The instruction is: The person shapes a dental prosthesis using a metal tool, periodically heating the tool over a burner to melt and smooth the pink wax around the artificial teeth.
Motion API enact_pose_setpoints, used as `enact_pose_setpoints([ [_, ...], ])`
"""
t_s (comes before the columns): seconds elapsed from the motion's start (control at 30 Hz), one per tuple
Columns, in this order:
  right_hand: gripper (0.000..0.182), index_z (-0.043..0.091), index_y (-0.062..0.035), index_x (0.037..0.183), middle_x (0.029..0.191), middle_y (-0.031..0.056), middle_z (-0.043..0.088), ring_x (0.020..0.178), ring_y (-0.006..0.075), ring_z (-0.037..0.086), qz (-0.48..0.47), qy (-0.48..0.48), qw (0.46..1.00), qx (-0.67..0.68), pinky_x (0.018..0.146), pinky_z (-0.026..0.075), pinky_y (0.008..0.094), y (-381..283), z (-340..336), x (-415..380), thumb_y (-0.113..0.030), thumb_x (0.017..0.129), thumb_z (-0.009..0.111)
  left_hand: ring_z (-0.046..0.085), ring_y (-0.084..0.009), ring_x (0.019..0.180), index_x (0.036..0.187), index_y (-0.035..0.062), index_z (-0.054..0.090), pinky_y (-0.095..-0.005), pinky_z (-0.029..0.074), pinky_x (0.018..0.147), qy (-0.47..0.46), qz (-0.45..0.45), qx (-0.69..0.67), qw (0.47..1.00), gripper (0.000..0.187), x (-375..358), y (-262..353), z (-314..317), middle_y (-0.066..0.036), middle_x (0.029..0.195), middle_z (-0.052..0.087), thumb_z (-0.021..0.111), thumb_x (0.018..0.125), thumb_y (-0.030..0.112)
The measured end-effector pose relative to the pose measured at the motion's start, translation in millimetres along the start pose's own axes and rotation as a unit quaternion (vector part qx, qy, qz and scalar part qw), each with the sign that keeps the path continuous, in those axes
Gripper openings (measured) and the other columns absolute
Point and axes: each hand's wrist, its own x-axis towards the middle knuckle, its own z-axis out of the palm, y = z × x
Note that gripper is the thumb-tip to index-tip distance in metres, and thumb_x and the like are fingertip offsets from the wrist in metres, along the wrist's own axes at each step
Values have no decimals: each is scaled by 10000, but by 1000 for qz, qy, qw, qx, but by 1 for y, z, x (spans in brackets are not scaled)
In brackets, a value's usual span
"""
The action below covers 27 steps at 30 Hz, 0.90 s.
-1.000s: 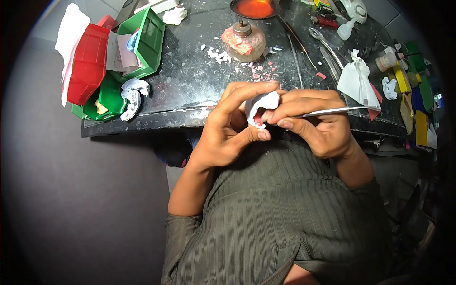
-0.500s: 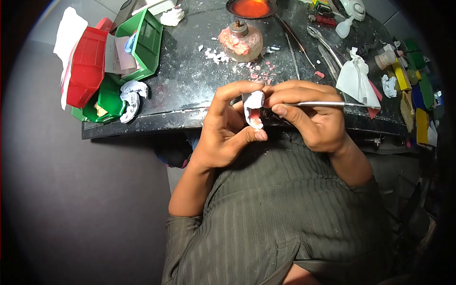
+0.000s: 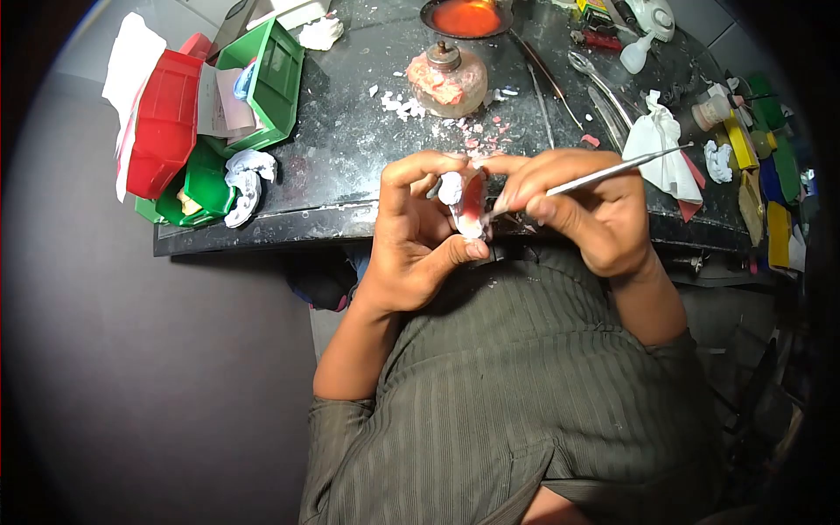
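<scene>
My left hand (image 3: 408, 245) pinches a small white plaster dental cast (image 3: 451, 189) between its thumb and fingers, just past the bench's front edge. Pink wax (image 3: 472, 198) covers the side of the cast that faces right. In a pen grip, my right hand (image 3: 599, 210) holds a slim metal wax carver (image 3: 604, 178). Its working tip is down at the lower right of the cast; whether it touches is too blurred to tell. The tool's other end points up and right. Fingers of my right hand meet the top of the cast.
A glass spirit lamp (image 3: 448, 80) stands ahead amid pink and white shavings. Behind it sits a dish of orange-red material (image 3: 465, 17). Green (image 3: 278, 83) and red bins (image 3: 164, 122) and a plaster piece (image 3: 245, 188) lie left. Metal tools (image 3: 604, 87) and white tissue (image 3: 654, 131) lie right.
The cast has turned in my left hand, bringing more pink wax into sight. The carver has gone from nearly level to slanted, its tip moving lower along the cast.
</scene>
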Motion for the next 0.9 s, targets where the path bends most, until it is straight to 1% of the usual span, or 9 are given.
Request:
enact_pose_setpoints([
  [0.07,97,736,71,973,986,164,754,957,262,733,12,71,997,7,897,579,371,1,2,0,11,928,675,626,-217,982,1416,85,343,-349,571,840,-1,-23,-46,999,748,-1,0,2,-148,1345,451,795,834,-40],
  [0.23,93,742,56,967,980,168,754,954,286,734,-19,28,994,-101,859,585,361,1,5,0,5,931,673,654,-246,949,1377,116,272,-346,600,756,12,-21,-64,998,774,0,0,2,-180,1354,437,788,829,-66],
  [0.43,139,708,64,985,930,165,741,935,250,729,45,68,994,78,1007,552,516,-1,-4,-5,-52,991,631,676,-282,951,1382,138,246,-360,612,766,11,-15,-93,995,793,0,-1,3,-191,1357,437,777,834,-80],
  [0.5,185,647,45,1000,893,158,724,911,237,734,-53,87,993,67,959,580,494,10,-5,0,-127,1037,588,678,-287,950,1387,143,237,-367,613,769,16,-22,-93,995,808,-3,-2,3,-199,1362,437,779,831,-82],
  [0.6,292,516,4,992,744,79,639,732,189,731,4,145,985,96,898,613,465,2,-5,-6,-270,1090,486,682,-297,951,1389,146,219,-383,616,778,8,-7,-87,996,833,-6,-4,1,-214,1374,434,786,823,-82],
  [0.73,346,525,24,983,659,46,603,662,127,701,53,107,990,77,884,617,454,-12,-6,-15,-312,1065,547,695,-329,945,1321,124,221,-404,631,766,34,79,-7,996,777,-7,4,12,-293,1324,484,805,830,-25],
  [0.83,319,645,57,960,813,140,707,789,248,740,-95,130,987,8,825,613,416,-9,10,-6,-258,1011,647,701,-316,879,1268,138,244,-410,635,703,5,155,39,987,720,-3,7,16,-345,1276,498,813,842,25],
  [0.87,356,617,26,996,944,207,687,922,357,726,-26,66,997,-42,876,603,492,-24,2,-11,-329,1014,626,701,-310,882,1264,145,247,-408,636,703,5,166,35,986,713,-3,7,17,-350,1268,499,811,844,28],
  [0.9,347,628,36,981,947,214,695,914,362,731,-52,40,995,-81,859,610,489,-31,2,-6,-310,1008,637,701,-304,886,1260,151,249,-406,638,703,5,177,30,984,706,-4,7,18,-356,1260,500,810,847,31],
])
